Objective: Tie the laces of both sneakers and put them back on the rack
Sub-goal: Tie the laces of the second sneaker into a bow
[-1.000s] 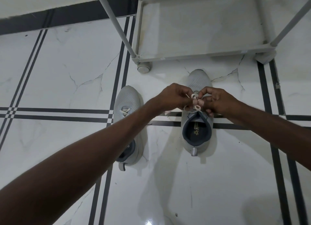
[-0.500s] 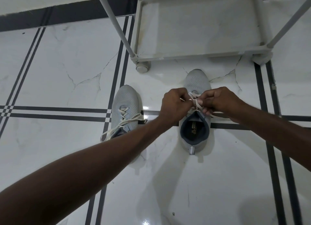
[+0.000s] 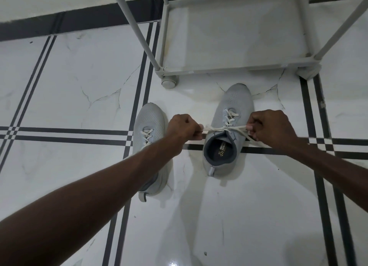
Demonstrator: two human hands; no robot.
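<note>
On the floor, the left sneaker (image 3: 148, 134) looks untied, its laces partly hidden. The left hand (image 3: 182, 129) and right hand (image 3: 270, 129) each pinch a lace (image 3: 225, 128) end, pulling the right sneaker (image 3: 229, 134)'s knot taut. The rack (image 3: 235, 66) holds 0 sneakers.

— What's underfoot here?
— A glossy white marble floor (image 3: 59, 82), crossed by paired black stripes, with a black band along its far edge.
— And what sits on it?
— Two grey sneakers, toes toward the far edge: the left sneaker (image 3: 148, 124) on a stripe crossing, the right sneaker (image 3: 235, 106) nearer the grey rack (image 3: 229, 69), which stands on a caster (image 3: 169, 82).
</note>
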